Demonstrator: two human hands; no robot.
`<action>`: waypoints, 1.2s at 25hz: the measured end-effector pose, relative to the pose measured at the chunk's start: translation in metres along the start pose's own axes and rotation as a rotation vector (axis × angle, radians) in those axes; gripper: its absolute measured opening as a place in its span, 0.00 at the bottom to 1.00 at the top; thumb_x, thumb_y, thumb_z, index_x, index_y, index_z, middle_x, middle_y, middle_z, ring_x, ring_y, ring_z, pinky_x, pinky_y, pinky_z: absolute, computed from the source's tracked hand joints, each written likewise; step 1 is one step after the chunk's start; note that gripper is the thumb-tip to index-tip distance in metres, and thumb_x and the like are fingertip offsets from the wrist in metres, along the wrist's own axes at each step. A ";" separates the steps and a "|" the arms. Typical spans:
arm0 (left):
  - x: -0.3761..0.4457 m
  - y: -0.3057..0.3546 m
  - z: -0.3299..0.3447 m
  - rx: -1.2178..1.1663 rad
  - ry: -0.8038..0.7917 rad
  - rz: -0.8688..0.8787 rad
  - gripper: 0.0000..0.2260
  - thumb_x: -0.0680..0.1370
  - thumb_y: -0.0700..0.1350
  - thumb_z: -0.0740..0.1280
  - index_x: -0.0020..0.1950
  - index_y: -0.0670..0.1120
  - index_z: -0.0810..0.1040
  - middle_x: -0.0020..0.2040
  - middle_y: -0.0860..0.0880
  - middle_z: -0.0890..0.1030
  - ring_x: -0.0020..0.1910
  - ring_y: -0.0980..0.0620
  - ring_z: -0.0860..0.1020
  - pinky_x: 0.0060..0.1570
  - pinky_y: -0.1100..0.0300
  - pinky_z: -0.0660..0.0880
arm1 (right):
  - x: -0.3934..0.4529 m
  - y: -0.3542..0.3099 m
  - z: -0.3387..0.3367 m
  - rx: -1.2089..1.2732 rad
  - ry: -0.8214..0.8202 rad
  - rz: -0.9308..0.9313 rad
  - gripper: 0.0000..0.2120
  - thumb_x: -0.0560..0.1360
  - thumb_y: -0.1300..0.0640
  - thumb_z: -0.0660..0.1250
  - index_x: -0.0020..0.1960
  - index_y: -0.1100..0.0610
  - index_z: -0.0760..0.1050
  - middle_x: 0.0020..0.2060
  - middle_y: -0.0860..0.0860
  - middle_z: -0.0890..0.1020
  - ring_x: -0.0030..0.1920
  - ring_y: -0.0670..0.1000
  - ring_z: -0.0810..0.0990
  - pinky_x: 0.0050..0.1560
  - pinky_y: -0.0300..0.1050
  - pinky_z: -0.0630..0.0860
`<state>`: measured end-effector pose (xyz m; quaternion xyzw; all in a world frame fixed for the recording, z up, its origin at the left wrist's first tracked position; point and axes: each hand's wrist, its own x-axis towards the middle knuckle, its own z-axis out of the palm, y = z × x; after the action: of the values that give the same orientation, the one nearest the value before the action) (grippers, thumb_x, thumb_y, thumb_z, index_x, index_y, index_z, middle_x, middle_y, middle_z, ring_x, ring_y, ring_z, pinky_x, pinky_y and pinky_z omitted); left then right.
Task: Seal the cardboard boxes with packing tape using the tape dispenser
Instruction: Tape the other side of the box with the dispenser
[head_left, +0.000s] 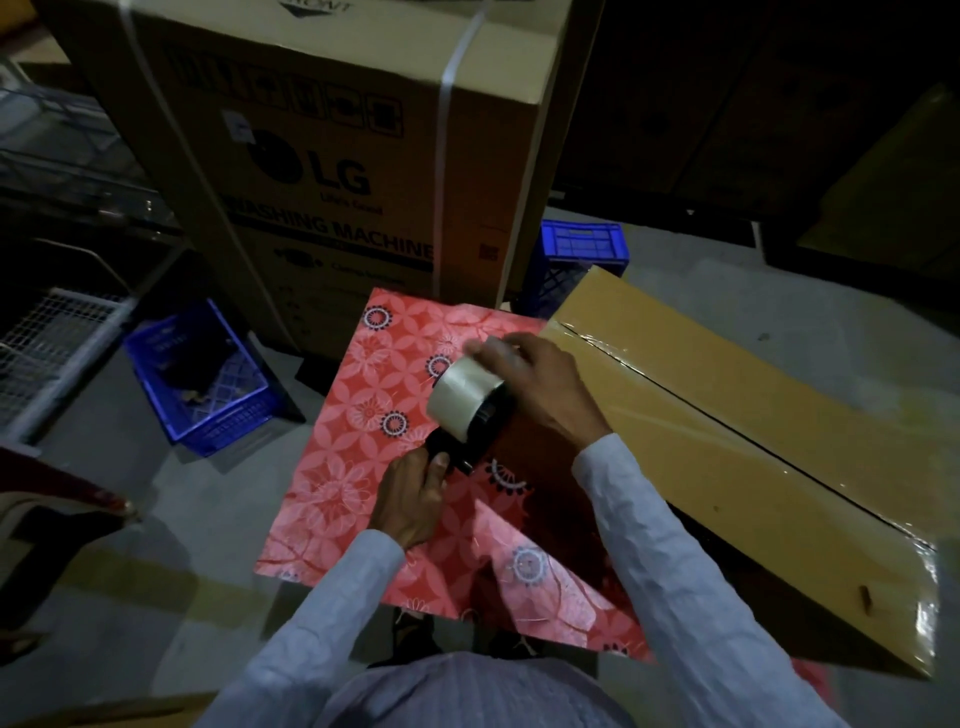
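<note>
Landmark: red floral-patterned sheet (395, 467) spread flat on the grey floor, centre of view.

1. Tall brown cardboard carton (332, 156) printed "LG WASHING MACHINE", bound with white straps; stands just beyond the sheet's far edge.
2. Long flat tan cardboard box (753, 447), lying along the sheet's right edge. Clear glossy tape already runs along its centre seam and over the near end.
3. Two blue plastic lattice crates: one (208, 379) left of the sheet, one (576, 260) beyond its far right corner.
4. Black tape dispenser (457, 447) carrying a roll of clear packing tape (465, 397), held above the sheet's middle.
5. Left hand (410, 499): fingers curled round the dispenser handle.
6. Right hand (530, 379): fingers curled over the roll's far side, apparently pinching at the loose tape end.

Risk, as judged: the free end may fold back and stick to the roll or fingers if drawn slack; dim light makes clear tape hard to find.
</note>
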<state>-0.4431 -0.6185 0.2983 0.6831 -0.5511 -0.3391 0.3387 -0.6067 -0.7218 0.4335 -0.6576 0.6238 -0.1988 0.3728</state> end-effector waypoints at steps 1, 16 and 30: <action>0.000 -0.001 0.000 0.024 -0.003 0.012 0.20 0.80 0.59 0.53 0.38 0.47 0.74 0.34 0.46 0.79 0.33 0.42 0.76 0.36 0.46 0.74 | -0.010 -0.013 0.004 -0.120 -0.044 0.004 0.60 0.50 0.10 0.59 0.68 0.51 0.75 0.60 0.50 0.80 0.58 0.53 0.79 0.59 0.55 0.78; -0.004 -0.001 0.001 -0.010 -0.026 0.051 0.18 0.82 0.52 0.55 0.51 0.50 0.84 0.38 0.56 0.80 0.33 0.52 0.75 0.34 0.58 0.65 | -0.022 0.009 0.049 -0.135 0.276 -0.247 0.38 0.48 0.38 0.82 0.50 0.52 0.69 0.46 0.47 0.75 0.45 0.51 0.74 0.37 0.36 0.62; -0.024 -0.037 0.011 0.323 -0.032 -0.014 0.10 0.83 0.48 0.62 0.61 0.46 0.77 0.53 0.41 0.84 0.49 0.36 0.82 0.43 0.52 0.71 | -0.048 0.064 0.079 -0.098 0.227 -0.159 0.41 0.52 0.36 0.82 0.61 0.47 0.75 0.54 0.44 0.76 0.56 0.48 0.75 0.59 0.51 0.75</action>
<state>-0.4370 -0.5902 0.2630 0.7271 -0.5990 -0.2592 0.2131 -0.5991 -0.6530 0.3457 -0.6955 0.6169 -0.2704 0.2504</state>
